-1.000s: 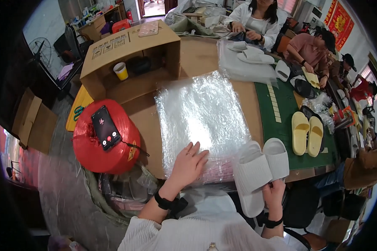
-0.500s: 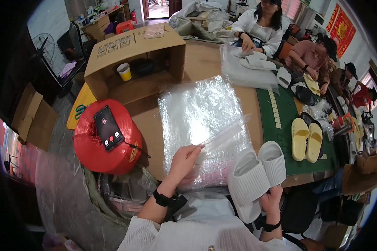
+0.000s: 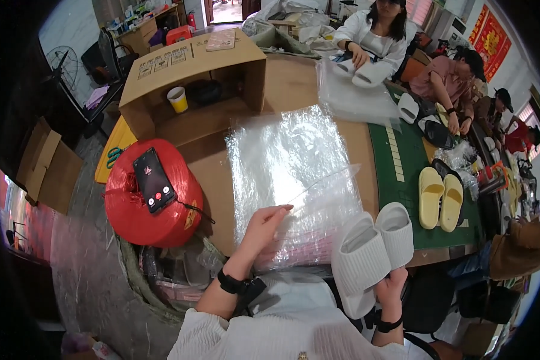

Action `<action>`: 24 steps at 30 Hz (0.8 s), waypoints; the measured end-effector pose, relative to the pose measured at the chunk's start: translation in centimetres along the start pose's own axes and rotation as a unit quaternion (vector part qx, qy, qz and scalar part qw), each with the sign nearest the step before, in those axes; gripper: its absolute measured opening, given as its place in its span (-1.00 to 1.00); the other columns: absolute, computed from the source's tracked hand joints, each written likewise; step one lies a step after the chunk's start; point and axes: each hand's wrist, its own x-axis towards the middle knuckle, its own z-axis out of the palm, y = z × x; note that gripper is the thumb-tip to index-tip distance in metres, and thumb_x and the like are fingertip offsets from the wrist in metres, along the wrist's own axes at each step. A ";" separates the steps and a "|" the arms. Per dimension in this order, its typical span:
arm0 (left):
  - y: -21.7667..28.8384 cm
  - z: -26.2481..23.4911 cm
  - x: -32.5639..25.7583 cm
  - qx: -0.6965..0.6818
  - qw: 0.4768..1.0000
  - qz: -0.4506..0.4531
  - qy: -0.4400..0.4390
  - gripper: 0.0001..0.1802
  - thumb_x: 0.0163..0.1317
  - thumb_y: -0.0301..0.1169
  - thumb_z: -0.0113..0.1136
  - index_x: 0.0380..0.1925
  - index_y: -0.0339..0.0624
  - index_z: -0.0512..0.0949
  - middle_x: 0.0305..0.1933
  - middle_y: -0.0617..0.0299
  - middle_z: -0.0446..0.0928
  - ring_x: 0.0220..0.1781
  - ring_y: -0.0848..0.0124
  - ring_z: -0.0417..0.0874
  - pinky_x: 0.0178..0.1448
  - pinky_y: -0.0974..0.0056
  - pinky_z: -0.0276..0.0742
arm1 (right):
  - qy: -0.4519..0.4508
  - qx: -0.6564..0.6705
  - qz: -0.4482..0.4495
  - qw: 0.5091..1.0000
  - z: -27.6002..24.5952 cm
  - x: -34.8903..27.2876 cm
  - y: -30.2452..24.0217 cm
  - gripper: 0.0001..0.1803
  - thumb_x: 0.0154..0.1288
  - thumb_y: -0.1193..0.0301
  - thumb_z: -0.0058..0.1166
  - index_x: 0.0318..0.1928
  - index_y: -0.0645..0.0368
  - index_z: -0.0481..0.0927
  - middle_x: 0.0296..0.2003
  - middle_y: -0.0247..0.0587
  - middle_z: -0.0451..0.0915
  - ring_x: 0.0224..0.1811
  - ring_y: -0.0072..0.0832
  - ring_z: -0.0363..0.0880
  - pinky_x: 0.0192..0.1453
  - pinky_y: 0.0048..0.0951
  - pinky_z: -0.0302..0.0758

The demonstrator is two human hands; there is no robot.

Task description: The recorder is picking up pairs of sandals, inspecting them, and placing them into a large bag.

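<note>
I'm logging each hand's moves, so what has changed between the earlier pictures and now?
The left hand, earlier spread over the pile of clear bags, has closed, thumb and fingers together, on the top bag, whose edge now slants across the pile. Unchanged: the right hand holds the white slippers; the phone lies on the red roll.
</note>
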 end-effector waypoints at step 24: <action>2.8 1.2 -1.7 0.261 0.950 0.147 -0.088 -0.57 0.48 -0.35 -0.07 0.28 -0.18 0.48 0.22 -0.19 0.54 0.28 -0.01 0.54 0.38 0.14 0.36 | -0.205 -0.168 -0.013 0.964 3.8 2.1 -2.2 -0.67 0.27 0.21 0.19 -0.44 0.25 0.59 -0.46 0.09 0.58 -0.42 0.05 0.60 -0.32 0.01 0.51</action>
